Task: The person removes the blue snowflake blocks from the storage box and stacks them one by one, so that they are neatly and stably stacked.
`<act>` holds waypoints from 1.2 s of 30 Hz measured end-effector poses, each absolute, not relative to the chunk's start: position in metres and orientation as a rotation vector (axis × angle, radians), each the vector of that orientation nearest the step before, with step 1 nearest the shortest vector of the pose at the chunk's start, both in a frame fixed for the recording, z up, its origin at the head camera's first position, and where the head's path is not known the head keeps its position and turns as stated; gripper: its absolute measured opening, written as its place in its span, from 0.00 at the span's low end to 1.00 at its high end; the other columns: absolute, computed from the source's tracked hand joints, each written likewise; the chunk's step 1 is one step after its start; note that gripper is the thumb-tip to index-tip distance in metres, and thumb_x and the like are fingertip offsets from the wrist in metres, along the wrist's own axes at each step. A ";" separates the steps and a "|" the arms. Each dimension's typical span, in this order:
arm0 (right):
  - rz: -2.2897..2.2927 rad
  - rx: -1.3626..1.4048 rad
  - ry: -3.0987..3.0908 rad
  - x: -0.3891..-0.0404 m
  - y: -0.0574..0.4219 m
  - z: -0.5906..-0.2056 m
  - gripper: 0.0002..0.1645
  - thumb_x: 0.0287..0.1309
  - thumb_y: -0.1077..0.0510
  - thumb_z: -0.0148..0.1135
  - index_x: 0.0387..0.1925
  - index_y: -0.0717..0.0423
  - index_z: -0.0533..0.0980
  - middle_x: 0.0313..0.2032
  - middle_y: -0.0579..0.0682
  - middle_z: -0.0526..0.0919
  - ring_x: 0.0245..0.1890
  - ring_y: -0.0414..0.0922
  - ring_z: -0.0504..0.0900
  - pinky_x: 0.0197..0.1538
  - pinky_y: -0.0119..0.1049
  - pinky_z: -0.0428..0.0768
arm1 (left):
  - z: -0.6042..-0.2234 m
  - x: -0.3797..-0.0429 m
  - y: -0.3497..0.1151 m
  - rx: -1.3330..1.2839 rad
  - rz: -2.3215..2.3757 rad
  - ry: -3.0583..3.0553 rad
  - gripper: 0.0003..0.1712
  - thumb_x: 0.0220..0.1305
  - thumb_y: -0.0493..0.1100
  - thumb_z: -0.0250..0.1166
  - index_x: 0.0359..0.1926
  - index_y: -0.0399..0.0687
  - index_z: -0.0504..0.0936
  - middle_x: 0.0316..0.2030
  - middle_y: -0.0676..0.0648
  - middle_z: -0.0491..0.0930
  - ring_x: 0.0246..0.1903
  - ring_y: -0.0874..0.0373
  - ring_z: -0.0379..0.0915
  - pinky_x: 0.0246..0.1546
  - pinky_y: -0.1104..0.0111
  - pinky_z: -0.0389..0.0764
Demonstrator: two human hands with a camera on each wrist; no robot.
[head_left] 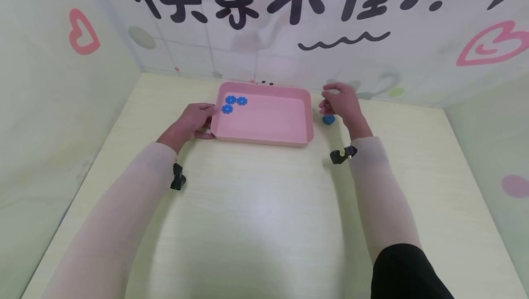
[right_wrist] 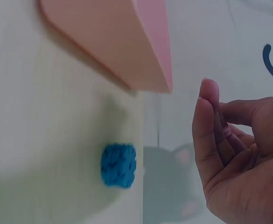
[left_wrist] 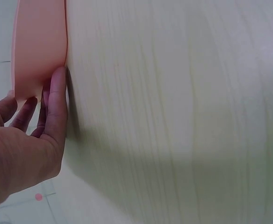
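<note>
Gripping the pink tray [head_left: 272,120] is the person's left hand [head_left: 195,120]

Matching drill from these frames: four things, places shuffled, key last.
1. Three blue flower-shaped pieces
2. Round blue notched object
3. Bare left hand
4. Bare right hand

A. Raised above the pale wood-grain table
B. Gripping the left end of the pink rectangular tray
C. Inside the tray, toward its far left corner
D. On the table, right of the tray

Pairs: 1-C, 2-D, 3-B, 4-A
</note>
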State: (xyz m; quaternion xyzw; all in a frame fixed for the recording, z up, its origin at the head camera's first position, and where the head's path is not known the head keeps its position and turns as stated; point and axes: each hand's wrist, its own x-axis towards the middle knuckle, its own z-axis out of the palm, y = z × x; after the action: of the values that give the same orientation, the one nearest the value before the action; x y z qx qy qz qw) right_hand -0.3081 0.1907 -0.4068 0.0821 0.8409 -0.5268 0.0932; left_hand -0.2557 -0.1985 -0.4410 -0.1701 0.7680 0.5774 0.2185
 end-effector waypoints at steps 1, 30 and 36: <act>-1.542 0.233 2.504 -0.311 0.185 -0.405 0.25 0.71 0.55 0.52 0.65 0.60 0.67 0.23 0.47 0.81 0.20 0.39 0.81 0.30 0.31 0.84 | -0.441 -0.256 -0.199 -0.468 1.596 2.128 0.27 0.76 0.52 0.49 0.71 0.54 0.65 0.50 0.41 0.72 0.42 0.52 0.72 0.39 0.58 0.85; -1.445 0.039 2.305 -0.336 0.053 -0.434 0.23 0.70 0.52 0.53 0.63 0.50 0.73 0.35 0.54 0.83 0.31 0.46 0.83 0.40 0.33 0.83 | -0.443 -0.259 -0.201 -0.497 1.589 2.137 0.28 0.75 0.55 0.50 0.71 0.56 0.65 0.45 0.42 0.74 0.41 0.52 0.74 0.38 0.59 0.85; -1.457 -0.009 2.286 -0.336 0.034 -0.443 0.24 0.69 0.52 0.55 0.64 0.47 0.73 0.31 0.53 0.82 0.26 0.44 0.82 0.36 0.33 0.84 | -0.443 -0.257 -0.201 -0.494 1.590 2.132 0.27 0.75 0.55 0.50 0.71 0.56 0.66 0.45 0.42 0.75 0.41 0.52 0.75 0.38 0.58 0.85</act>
State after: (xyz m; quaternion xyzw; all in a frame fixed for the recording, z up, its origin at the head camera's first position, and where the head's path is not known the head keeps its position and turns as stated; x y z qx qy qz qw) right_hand -0.3363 0.0336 -0.4426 -0.0031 0.8237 -0.5251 0.2138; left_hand -0.2569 -0.2013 -0.4426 -0.1784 0.7694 0.5739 0.2163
